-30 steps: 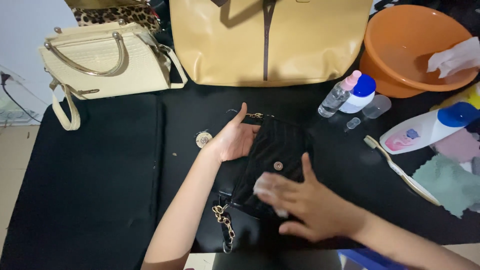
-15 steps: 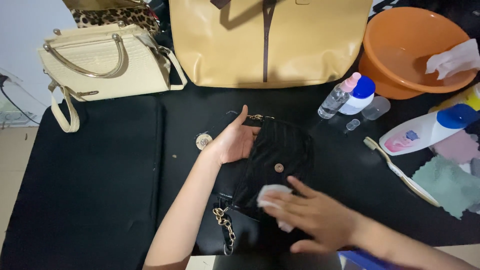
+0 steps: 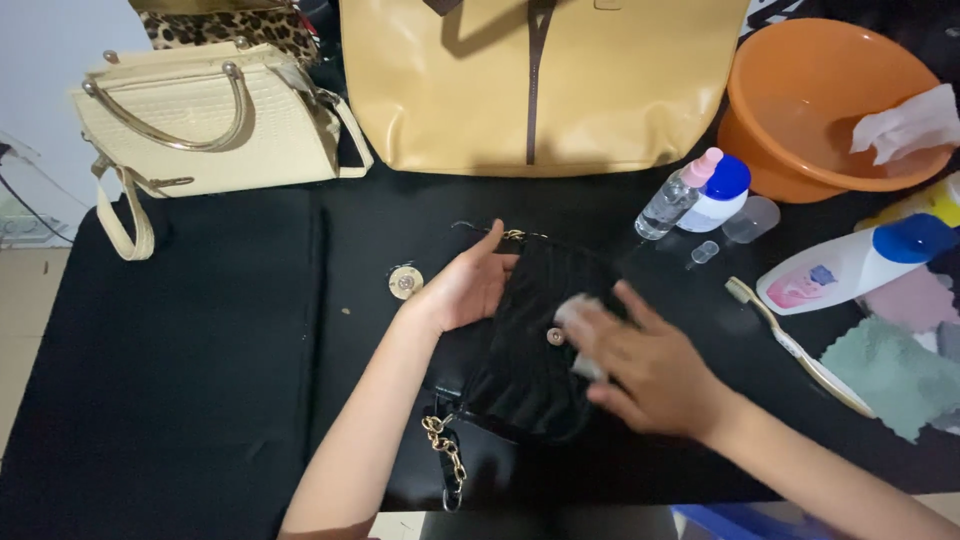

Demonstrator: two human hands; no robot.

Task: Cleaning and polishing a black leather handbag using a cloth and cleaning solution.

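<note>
A small black quilted bag [image 3: 525, 370] with a gold chain strap [image 3: 443, 450] lies on the black tabletop [image 3: 180, 360]. My left hand [image 3: 465, 288] lies flat on the bag's upper left edge, fingers together. My right hand [image 3: 645, 365] presses a small white wipe [image 3: 577, 308] onto the bag's front, near its round gold snap [image 3: 554, 337]. A round gold clasp piece [image 3: 405, 281] lies on the table just left of my left hand.
A cream handbag [image 3: 205, 125] and a large tan bag [image 3: 540, 80] stand at the back. To the right are an orange basin [image 3: 800, 110] with a tissue, a small spray bottle [image 3: 678, 195], a white bottle with a blue cap [image 3: 850, 265], a toothbrush [image 3: 795, 345] and cloths [image 3: 890, 370].
My right hand has slid the white wipe up the bag's front, from its lower part to beside the snap. My left hand has stayed in place on the bag.
</note>
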